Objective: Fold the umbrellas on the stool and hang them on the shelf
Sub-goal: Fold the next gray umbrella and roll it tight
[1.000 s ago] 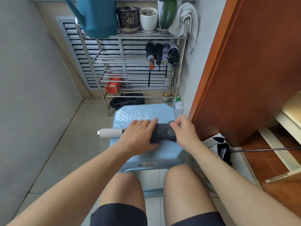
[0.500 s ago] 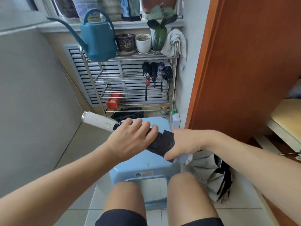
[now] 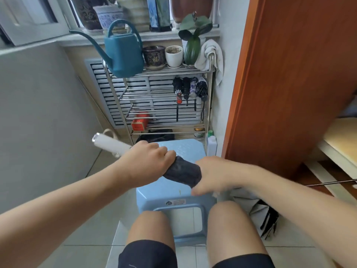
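Umbrella (image 3: 181, 172), dark canopy rolled tight with its white handle (image 3: 110, 145) jutting to my left, is held slantwise in the air just above the blue stool (image 3: 185, 151), clear of the plastic top. My left hand (image 3: 148, 163) is wrapped round the shaft end next to the handle, and my right hand (image 3: 212, 176) is closed over the tip of the bundle, so both hands are clamped on the same umbrella from opposite ends. Ahead of me stands the metal shelf (image 3: 164, 111), where four folded umbrellas (image 3: 190, 88) already hang in a row under the top tier, close to its right post. As I judge it, the main risk is the roll loosening: I cannot tell whether a strap is fastened round the cloth, and if my right hand lets go before it is secured, the folds may spring open. The handle's loop (image 3: 108, 132) looks small, and hooking it blind could knock the neighbours off the rail. A teal watering can (image 3: 123, 53) and pots (image 3: 164, 56) sit on the top tier, so a careless upward swing of the handle might catch them. Another umbrella (image 3: 251, 207), grey and half collapsed, lies on the floor by my right knee and could snag my leg when I rise.
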Demonstrator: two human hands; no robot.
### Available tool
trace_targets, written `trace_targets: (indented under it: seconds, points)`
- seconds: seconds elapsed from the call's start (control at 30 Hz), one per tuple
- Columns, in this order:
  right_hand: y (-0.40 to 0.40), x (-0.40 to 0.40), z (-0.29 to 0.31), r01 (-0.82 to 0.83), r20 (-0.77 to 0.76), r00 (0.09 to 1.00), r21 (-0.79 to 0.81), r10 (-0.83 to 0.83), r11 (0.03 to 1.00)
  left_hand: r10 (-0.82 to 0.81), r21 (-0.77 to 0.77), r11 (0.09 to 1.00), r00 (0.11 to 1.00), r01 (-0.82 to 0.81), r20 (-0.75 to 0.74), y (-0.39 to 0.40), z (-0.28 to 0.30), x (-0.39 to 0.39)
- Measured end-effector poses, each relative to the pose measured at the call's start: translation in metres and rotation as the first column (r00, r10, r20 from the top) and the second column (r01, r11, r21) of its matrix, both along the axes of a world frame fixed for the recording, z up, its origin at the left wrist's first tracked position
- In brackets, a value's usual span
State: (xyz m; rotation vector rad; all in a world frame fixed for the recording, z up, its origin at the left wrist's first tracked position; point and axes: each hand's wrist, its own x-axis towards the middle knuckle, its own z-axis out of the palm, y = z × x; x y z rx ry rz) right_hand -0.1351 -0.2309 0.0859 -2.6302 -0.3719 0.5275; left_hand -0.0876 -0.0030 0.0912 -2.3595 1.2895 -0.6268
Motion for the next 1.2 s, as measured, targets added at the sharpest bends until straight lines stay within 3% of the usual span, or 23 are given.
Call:
trace_targets:
  seconds: [0.07, 0.1, 0.17, 0.23, 0.37, 0.47, 0.57, 0.67, 0.7, 0.77, 0.83, 0.87, 0.93, 1.0, 1.07, 1.1, 1.13, 1.17, 1.2]
  points:
    - [-0.01, 0.001, 0.005, 0.052, -0.375, 0.924, 0.316, 0.075, 0.947, -0.121, -0.062, 0.989, 0.981, 0.131, 0.15, 0.004, 0.002, -0.001]
    - [-0.013, -0.001, 0.005, 0.106, -0.481, 0.867, 0.43, 0.129, 0.896, -0.143, -0.077, 0.984, 0.967, 0.163, 0.212, 0.005, 0.004, -0.002]
    - [-0.013, -0.005, 0.002, 0.183, -0.547, 0.823, 0.509, 0.152, 0.841, -0.161, -0.092, 0.977, 0.944, 0.195, 0.288, 0.007, 0.01, -0.003]
    - [-0.005, -0.007, -0.001, 0.162, -0.452, 0.889, 0.464, 0.076, 0.871, -0.147, -0.101, 0.978, 0.949, 0.182, 0.28, 0.014, 0.008, 0.0]
    - [0.003, -0.005, 0.012, 0.031, -0.117, 0.993, 0.229, -0.004, 0.973, -0.058, -0.117, 0.991, 0.997, 0.062, 0.042, 0.021, 0.003, 0.0]
    - [0.001, -0.006, 0.015, -0.037, 0.092, 0.995, 0.006, 0.036, 0.999, 0.189, 0.025, 0.982, 0.971, -0.187, -0.147, 0.009, 0.011, -0.009]
    - [0.001, -0.016, 0.012, -0.077, 0.269, 0.954, -0.206, 0.132, 0.975, 0.397, 0.155, 0.916, 0.789, -0.369, -0.468, 0.005, 0.018, -0.017]
    - [0.001, -0.021, 0.008, -0.078, 0.425, 0.876, -0.34, 0.227, 0.937, 0.425, 0.158, 0.867, 0.536, -0.473, -0.73, 0.009, 0.016, -0.022]
    - [0.003, -0.022, 0.005, -0.072, 0.442, 0.867, -0.349, 0.232, 0.934, 0.43, 0.148, 0.861, 0.54, -0.486, -0.724, 0.011, 0.014, -0.024]
    - [0.005, -0.022, 0.007, -0.037, 0.384, 0.907, -0.333, 0.171, 0.942, 0.435, 0.098, 0.883, 0.724, -0.459, -0.536, 0.016, 0.01, -0.026]
    - [0.006, -0.018, 0.016, -0.04, 0.142, 0.987, -0.197, 0.069, 0.98, 0.285, -0.011, 0.954, 0.921, -0.298, -0.266, 0.027, 0.0, -0.024]
    - [0.006, -0.018, 0.023, -0.039, -0.05, 0.998, -0.063, 0.036, 0.997, 0.181, -0.043, 0.981, 0.967, -0.191, -0.177, 0.033, -0.006, -0.022]
    - [0.003, -0.017, 0.035, 0.024, -0.365, 0.93, 0.156, 0.035, 0.988, 0.089, -0.102, 0.989, 0.987, -0.104, -0.137, 0.04, -0.011, -0.022]
    - [-0.005, -0.008, 0.04, 0.082, -0.375, 0.927, 0.277, 0.029, 0.957, 0.219, -0.147, 0.956, 0.952, -0.252, -0.212, 0.042, -0.01, -0.022]
    - [-0.017, 0.006, 0.037, 0.27, -0.302, 0.944, 0.477, -0.133, 0.836, 0.457, -0.199, 0.808, 0.802, -0.555, -0.384, 0.045, -0.003, -0.022]
    - [-0.024, 0.009, 0.036, 0.367, -0.279, 0.928, 0.556, -0.248, 0.746, 0.509, -0.255, 0.68, 0.693, -0.687, -0.51, 0.047, 0.002, -0.02]
    - [-0.026, 0.01, 0.032, 0.421, -0.272, 0.907, 0.589, -0.322, 0.69, 0.458, -0.305, 0.502, 0.549, -0.809, -0.7, 0.047, 0.004, -0.016]
    - [-0.022, 0.008, 0.029, 0.449, -0.293, 0.893, 0.578, -0.341, 0.682, 0.258, -0.328, 0.273, 0.398, -0.904, -0.881, 0.045, 0.006, -0.01]
    - [-0.013, 0.001, 0.023, 0.447, -0.339, 0.892, 0.563, -0.299, 0.695, -0.055, -0.269, 0.046, 0.266, -0.962, -0.962, 0.042, 0.006, -0.004]
